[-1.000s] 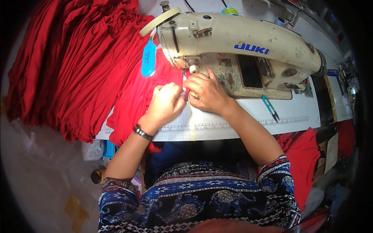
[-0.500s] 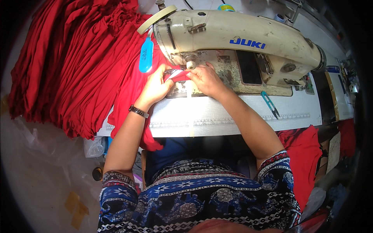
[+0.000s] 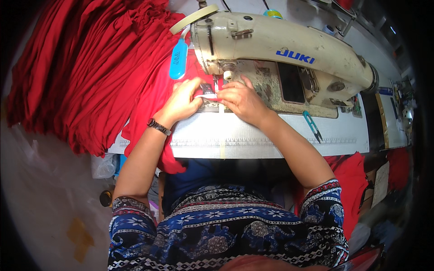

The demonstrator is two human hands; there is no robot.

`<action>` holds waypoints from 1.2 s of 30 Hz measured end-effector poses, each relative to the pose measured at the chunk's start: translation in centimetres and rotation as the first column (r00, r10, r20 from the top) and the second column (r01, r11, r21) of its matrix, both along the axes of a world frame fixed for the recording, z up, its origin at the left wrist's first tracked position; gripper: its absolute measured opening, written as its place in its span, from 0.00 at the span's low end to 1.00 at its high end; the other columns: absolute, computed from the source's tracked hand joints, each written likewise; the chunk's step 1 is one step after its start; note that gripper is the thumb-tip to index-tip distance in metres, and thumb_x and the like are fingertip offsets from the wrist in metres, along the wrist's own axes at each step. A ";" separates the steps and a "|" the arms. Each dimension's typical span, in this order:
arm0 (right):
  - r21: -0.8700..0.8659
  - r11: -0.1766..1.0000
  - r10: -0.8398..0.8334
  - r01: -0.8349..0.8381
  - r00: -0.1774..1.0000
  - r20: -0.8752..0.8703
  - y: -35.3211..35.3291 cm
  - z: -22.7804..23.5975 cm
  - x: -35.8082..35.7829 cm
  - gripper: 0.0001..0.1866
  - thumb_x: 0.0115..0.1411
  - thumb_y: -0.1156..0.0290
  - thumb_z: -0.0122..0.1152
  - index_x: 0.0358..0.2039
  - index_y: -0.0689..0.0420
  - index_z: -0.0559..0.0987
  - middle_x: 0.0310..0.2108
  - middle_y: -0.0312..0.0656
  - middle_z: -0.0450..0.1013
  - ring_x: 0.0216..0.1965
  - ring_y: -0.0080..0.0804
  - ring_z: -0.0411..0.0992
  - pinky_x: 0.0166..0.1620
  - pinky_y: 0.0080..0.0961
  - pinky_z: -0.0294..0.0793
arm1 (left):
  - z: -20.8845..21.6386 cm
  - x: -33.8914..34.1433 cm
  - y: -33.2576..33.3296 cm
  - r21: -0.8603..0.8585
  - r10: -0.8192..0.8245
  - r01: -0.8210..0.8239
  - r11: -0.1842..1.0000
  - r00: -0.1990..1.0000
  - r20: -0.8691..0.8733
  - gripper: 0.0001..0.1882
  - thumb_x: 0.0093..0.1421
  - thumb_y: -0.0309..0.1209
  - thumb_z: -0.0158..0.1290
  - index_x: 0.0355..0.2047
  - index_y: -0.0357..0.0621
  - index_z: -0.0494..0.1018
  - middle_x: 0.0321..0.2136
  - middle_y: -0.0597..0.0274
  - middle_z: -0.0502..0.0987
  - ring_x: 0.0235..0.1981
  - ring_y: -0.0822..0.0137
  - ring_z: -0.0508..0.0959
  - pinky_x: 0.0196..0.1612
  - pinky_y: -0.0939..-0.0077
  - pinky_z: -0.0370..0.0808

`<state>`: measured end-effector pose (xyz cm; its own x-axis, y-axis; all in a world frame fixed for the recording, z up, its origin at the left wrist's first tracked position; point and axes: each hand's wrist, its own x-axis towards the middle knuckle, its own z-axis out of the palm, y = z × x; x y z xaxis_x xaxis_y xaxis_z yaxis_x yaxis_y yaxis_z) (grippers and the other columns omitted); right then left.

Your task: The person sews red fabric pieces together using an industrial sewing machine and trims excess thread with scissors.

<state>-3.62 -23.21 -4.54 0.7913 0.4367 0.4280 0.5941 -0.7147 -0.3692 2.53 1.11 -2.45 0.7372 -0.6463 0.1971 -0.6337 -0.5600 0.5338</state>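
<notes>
Red fabric [image 3: 156, 97] runs over the left of the sewing table to the presser foot [image 3: 215, 82] of a cream sewing machine [image 3: 253, 38]. Just left of the foot, a small black and white label [image 3: 206, 90] lies on the fabric. My left hand [image 3: 183, 100] holds the fabric beside the label, its thumb at the near edge and its fingers bent on the far side. To the right of the foot, my right hand [image 3: 244, 100] pinches the fabric's edge; its fingertips are close to the needle area, and what lies beneath them is hidden.
A large heap of gathered red fabric [image 3: 90, 77] fills the left side. Blue thread snips [image 3: 313, 126] rest on the white tabletop [image 3: 253, 131] at right, near a dark phone [image 3: 290, 83]. A blue tag [image 3: 178, 59] and a tape roll [image 3: 194, 19] hang at the machine's left end.
The label has gone from a raised, folded position between my hands to lying flatter by the presser foot. Both hands have shifted slightly toward me. The whole view has moved a little.
</notes>
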 end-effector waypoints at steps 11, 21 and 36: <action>-0.090 0.993 0.085 -0.080 0.995 0.049 0.4 2.1 -1.2 0.09 0.59 0.69 0.65 0.40 0.54 0.83 0.43 0.36 0.80 0.51 0.28 0.77 0.65 0.49 0.63 | 0.9 -1.7 0.4 0.236 -0.200 0.127 0.964 0.926 0.320 0.35 0.55 0.54 0.62 0.59 0.52 0.72 0.52 0.64 0.73 0.55 0.61 0.70 0.58 0.47 0.55; -0.143 0.983 0.121 -0.112 0.991 0.057 0.0 1.8 -0.2 0.11 0.59 0.67 0.66 0.43 0.50 0.83 0.46 0.33 0.80 0.50 0.26 0.77 0.60 0.54 0.63 | 1.4 -0.2 0.5 0.162 -0.218 0.175 0.971 0.928 0.303 0.30 0.54 0.50 0.63 0.53 0.47 0.74 0.52 0.61 0.75 0.54 0.56 0.74 0.57 0.54 0.67; -0.087 0.992 0.096 -0.092 0.994 0.048 -0.1 2.0 0.6 0.09 0.56 0.70 0.69 0.39 0.51 0.85 0.43 0.30 0.80 0.49 0.27 0.77 0.65 0.54 0.56 | 2.1 -0.7 0.8 0.123 -0.076 0.028 0.992 0.911 0.406 0.30 0.52 0.43 0.66 0.53 0.42 0.74 0.52 0.55 0.75 0.53 0.50 0.74 0.57 0.56 0.71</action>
<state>-3.00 -23.33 -2.57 0.7229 0.5442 0.4258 0.6767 -0.6822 -0.2769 1.84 1.86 -0.39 0.5725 -0.7167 0.3983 -0.8124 -0.5613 0.1578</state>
